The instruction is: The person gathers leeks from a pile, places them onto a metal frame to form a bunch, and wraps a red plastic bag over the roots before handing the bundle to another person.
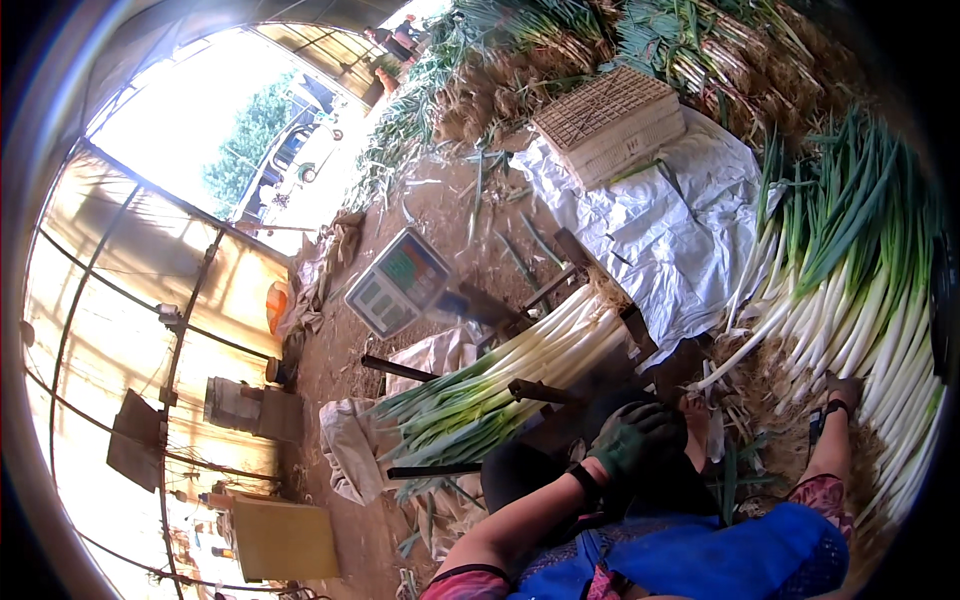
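Note:
My left hand (630, 442), in a dark green glove, lies over my bent knee with its fingers draped on it and nothing visible in them. To the right, my right hand (843, 391) reaches among the white stems of a large heap of leeks (870, 300); it touches them, but its fingers are hard to make out. In front of me a bundle of leeks (520, 365) lies across a low rack, white ends to the right and green leaves to the left. Dark bars (540, 392) of the rack stick out around the bundle.
Beyond the rack stands a digital scale (398, 283). A cream plastic crate (610, 125) sits on a white sheet (690, 225). More leeks (520, 85) are piled at the back. Yellowish cloth sacks (350, 450) lie under the leaf ends. A tan box (285, 537) stands at lower left.

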A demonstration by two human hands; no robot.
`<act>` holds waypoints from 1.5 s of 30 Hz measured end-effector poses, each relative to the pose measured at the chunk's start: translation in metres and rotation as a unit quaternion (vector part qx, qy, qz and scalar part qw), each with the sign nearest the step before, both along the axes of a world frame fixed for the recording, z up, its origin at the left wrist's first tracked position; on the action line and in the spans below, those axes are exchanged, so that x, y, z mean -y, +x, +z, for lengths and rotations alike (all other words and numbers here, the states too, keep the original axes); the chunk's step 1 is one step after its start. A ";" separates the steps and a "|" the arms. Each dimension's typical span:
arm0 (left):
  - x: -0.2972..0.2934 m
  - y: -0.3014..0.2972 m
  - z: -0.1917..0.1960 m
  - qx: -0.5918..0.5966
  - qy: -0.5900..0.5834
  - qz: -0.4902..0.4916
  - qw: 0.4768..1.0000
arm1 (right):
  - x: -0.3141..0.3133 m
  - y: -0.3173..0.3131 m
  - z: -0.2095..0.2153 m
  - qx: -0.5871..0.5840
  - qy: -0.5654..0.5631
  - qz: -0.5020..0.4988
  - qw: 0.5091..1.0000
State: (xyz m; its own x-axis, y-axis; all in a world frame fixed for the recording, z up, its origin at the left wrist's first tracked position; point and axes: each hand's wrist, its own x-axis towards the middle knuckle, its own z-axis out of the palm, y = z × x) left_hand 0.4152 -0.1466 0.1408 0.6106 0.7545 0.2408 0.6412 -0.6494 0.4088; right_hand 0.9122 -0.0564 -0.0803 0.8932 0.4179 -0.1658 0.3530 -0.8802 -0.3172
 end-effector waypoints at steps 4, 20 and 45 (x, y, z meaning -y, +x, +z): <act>0.009 -0.005 0.001 0.006 0.012 0.029 0.999 | -0.003 0.004 -0.027 -0.031 0.025 0.053 0.998; -0.008 0.014 -0.019 -0.032 -0.003 -0.008 0.999 | -0.013 -0.008 0.006 0.125 -0.059 0.118 0.983; -0.020 0.024 -0.030 -0.021 -0.050 -0.011 0.998 | -0.095 -0.238 -0.111 -0.499 0.004 -0.002 0.867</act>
